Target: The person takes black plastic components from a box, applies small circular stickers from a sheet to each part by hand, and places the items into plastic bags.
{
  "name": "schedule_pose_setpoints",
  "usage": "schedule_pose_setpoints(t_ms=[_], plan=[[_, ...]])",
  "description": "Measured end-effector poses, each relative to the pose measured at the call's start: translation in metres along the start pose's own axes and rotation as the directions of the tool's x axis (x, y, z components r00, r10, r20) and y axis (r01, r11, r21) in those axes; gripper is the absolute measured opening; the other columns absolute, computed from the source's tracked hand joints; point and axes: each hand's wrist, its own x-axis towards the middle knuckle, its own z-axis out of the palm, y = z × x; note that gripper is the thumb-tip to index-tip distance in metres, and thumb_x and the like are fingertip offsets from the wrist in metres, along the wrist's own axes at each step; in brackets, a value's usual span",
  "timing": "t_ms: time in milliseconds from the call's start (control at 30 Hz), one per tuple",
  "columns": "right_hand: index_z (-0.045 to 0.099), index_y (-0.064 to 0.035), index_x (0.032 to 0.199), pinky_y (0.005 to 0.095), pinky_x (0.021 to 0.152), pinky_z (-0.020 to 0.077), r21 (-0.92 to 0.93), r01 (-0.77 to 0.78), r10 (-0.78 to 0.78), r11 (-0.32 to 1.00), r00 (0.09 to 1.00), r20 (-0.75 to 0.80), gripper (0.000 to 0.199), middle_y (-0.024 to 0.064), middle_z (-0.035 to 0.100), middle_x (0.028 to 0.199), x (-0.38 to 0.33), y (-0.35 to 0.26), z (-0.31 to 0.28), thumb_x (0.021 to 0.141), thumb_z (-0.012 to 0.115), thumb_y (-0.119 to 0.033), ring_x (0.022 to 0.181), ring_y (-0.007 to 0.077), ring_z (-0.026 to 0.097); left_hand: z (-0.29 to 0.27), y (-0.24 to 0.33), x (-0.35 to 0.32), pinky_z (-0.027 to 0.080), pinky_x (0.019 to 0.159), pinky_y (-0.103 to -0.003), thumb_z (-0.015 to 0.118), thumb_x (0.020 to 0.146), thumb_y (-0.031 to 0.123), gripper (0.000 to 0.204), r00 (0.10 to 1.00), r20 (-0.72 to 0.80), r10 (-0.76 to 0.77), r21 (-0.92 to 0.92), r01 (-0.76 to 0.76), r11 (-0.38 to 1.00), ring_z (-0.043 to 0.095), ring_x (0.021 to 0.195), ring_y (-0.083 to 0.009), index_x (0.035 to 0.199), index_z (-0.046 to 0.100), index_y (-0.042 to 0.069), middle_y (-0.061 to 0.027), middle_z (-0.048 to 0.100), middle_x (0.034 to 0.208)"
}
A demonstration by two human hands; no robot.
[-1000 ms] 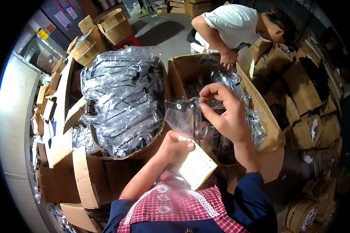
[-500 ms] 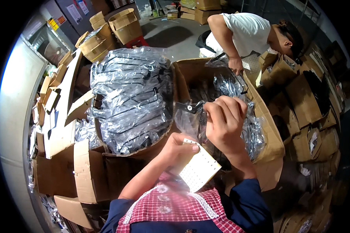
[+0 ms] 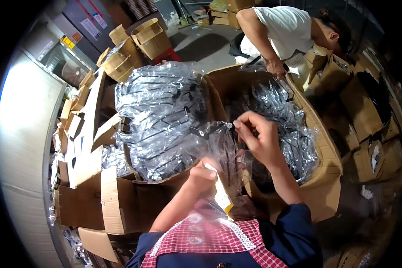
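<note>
Right hand (image 3: 234, 126) of mine is half curled, thumb and forefinger nearly meeting at the dark end of a black piece (image 3: 196, 130) in front of me; I cannot tell whether they pinch it, the plastic, or only touch. Left hand (image 3: 202, 176) of mine is closed, thumb on top, around the upper end of a white sheet (image 3: 221, 194) with a yellow lower corner, turned nearly edge-on. Clear plastic (image 3: 231, 169) hangs just beside that sheet and below my right fingertips, over the near side of two cartons. Whether my left fingers also grip the plastic is hidden.

Two pale round spots show near the top, one on the black piece and one close by my fingertips. To handle this well, I judge I should work with the tips of thumb and forefinger only, pressing flat and lightly, since film this thin would wrinkle under a hard pinch. A steady left hand would help, with the sheet tipped face-up so that its surface is easy to see and does not crease.

Left of the plastic is a carton heaped with bagged black parts (image 3: 161, 120); to the right, an open carton (image 3: 328, 152) holds more of them, and a co-worker's hand (image 3: 276, 69) is at its far edge, well apart from mine, so my elbow should stay tucked in.
</note>
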Motion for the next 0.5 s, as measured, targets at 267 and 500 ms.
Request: schedule_pose_setpoints(t_ms=[267, 500], plan=[[0.069, 0.0021, 0.085, 0.0287, 0.062, 0.048, 0.073, 0.162, -0.175, 0.984, 0.948, 0.266, 0.009, 0.0099, 0.065, 0.071, -0.007, -0.017, 0.026, 0.084, 0.068, -0.007, 0.068, 0.0189, 0.064, -0.02, 0.003, -0.03, 0.05, 0.064, -0.027, 0.067, 0.075, 0.006, 0.018, 0.947, -0.305, 0.098, 0.151, -0.054, 0.987, 0.066, 0.068, -0.0175, 0.089, 0.072, -0.005, -0.0104, 0.071, 0.08], [0.065, 0.0044, 0.086, 0.0239, 0.064, 0.0451, 0.364, -0.347, 0.293, 0.864, 0.936, 0.197, 0.012, 0.0079, 0.062, 0.077, -0.002, -0.001, 0.015, 0.088, 0.061, -0.007, 0.064, 0.012, 0.055, 0.049, 0.108, -0.108, 0.054, 0.086, -0.038, 0.06, 0.088, 0.022, 0.04, 0.439, -0.623, 0.647, 0.431, -0.498, 0.753, 0.068, 0.092, -0.0254, 0.116, 0.061, -0.006, -0.0178, 0.066, 0.116]])
